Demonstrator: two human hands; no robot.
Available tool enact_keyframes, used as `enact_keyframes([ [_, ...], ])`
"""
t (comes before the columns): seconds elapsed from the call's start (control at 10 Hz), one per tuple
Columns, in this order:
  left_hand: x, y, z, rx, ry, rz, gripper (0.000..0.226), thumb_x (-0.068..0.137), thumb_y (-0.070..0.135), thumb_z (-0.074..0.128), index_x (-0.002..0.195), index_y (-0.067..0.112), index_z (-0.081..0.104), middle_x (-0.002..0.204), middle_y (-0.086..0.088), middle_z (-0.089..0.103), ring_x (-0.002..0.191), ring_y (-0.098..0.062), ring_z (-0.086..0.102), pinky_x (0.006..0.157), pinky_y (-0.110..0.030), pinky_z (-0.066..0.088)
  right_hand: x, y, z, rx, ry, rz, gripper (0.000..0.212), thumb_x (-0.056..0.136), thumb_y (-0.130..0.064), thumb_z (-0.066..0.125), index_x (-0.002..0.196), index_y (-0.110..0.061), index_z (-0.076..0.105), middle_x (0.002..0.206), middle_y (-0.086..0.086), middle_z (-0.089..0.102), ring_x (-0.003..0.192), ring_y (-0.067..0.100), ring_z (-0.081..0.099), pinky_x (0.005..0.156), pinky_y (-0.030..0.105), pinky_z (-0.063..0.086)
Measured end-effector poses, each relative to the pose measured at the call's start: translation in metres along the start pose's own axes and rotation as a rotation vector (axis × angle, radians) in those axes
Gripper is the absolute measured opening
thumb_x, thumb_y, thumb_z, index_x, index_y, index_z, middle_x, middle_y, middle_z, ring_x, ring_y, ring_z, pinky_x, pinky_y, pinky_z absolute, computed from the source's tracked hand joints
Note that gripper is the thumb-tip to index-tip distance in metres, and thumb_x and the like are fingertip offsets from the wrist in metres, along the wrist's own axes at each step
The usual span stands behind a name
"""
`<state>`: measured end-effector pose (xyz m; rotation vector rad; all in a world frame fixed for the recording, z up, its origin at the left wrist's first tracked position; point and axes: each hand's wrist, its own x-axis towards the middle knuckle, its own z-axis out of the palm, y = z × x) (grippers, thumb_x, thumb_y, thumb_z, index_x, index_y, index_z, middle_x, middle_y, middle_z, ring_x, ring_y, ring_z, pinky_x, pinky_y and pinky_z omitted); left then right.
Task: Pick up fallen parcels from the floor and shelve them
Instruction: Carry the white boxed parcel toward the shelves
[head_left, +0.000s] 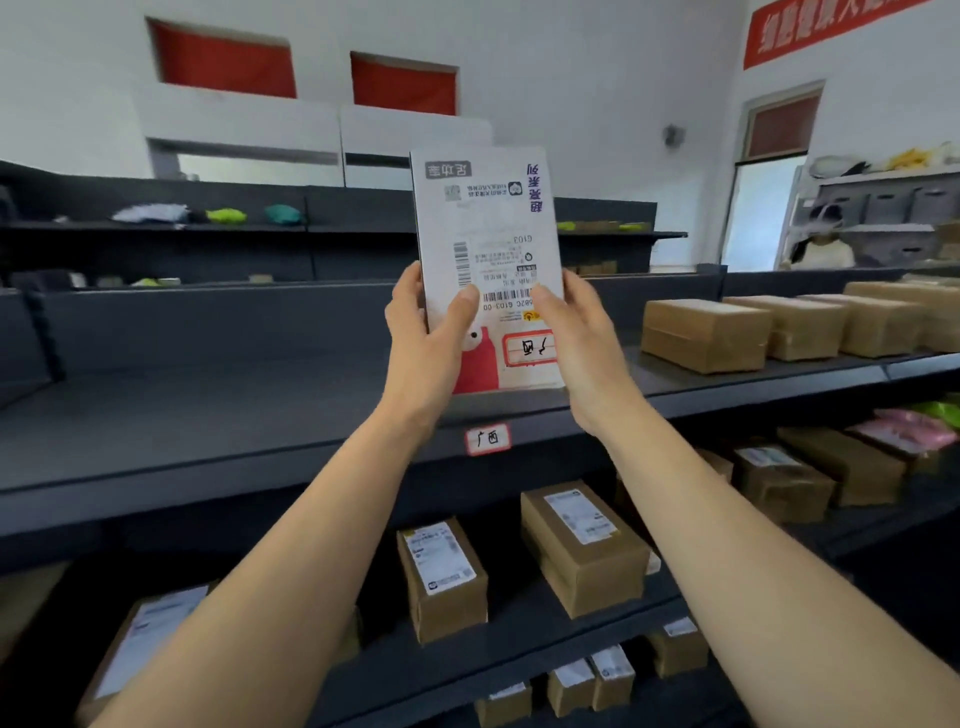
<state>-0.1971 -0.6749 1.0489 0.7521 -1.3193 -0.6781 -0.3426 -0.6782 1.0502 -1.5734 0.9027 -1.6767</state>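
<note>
The left hand (426, 332) and the right hand (576, 338) are both closed on one flat white parcel (488, 249). Each hand grips a long side edge near the bottom, with the thumb on the printed front. The two hands are level with each other, so neither is nearer to the shelf.

The parcel stands upright, its long axis vertical, and its print is upside down. Its lower edge is just above the front part of the dark shelf (208, 415), or maybe already touching it; I cannot tell. A small label (487, 439) sits on the shelf edge directly below the parcel.

To the right on the same shelf stands a row of brown boxes (706, 335), well apart from the parcel. The shelf is free behind the parcel and to the left, so I judge the parcel only has to go forward and down.
</note>
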Motion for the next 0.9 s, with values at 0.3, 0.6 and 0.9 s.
enact_keyframes([
  [0.3, 0.045, 0.003, 0.006, 0.184, 0.12, -0.338, 0.081, 0.088, 0.044, 0.059, 0.152, 0.019, 0.016, 0.129, 0.003, 0.058, 0.091, -0.011, 0.066, 0.056, -0.025, 0.055, 0.064, 0.012, -0.004, -0.137, -0.175, 0.206, 0.061, 0.086, -0.061, 0.056, 0.13, -0.02, 0.043, 0.11, -0.002, 0.071, 0.096, 0.013, 0.069, 0.074, 0.031, 0.051],
  [0.6, 0.056, -0.024, 0.009, 0.197, 0.144, -0.381, 0.016, 0.091, 0.037, 0.057, 0.095, 0.027, 0.045, 0.094, -0.002, 0.067, 0.061, -0.007, 0.07, 0.039, -0.019, 0.049, 0.084, 0.036, 0.007, -0.172, -0.207, 0.304, 0.079, 0.086, -0.067, 0.044, 0.147, -0.017, 0.038, 0.139, 0.006, 0.056, 0.12, 0.026, 0.056, 0.097, 0.046, 0.046],
  [0.9, 0.063, -0.031, 0.005, 0.241, 0.137, -0.378, 0.063, 0.09, 0.041, 0.056, 0.143, 0.018, 0.031, 0.093, 0.005, 0.066, 0.077, -0.011, 0.068, 0.049, -0.023, 0.053, 0.093, 0.045, 0.016, -0.138, -0.167, 0.315, 0.055, 0.095, -0.063, 0.029, 0.122, -0.02, 0.05, 0.109, 0.008, 0.07, 0.1, 0.025, 0.067, 0.093, 0.047, 0.052],
])
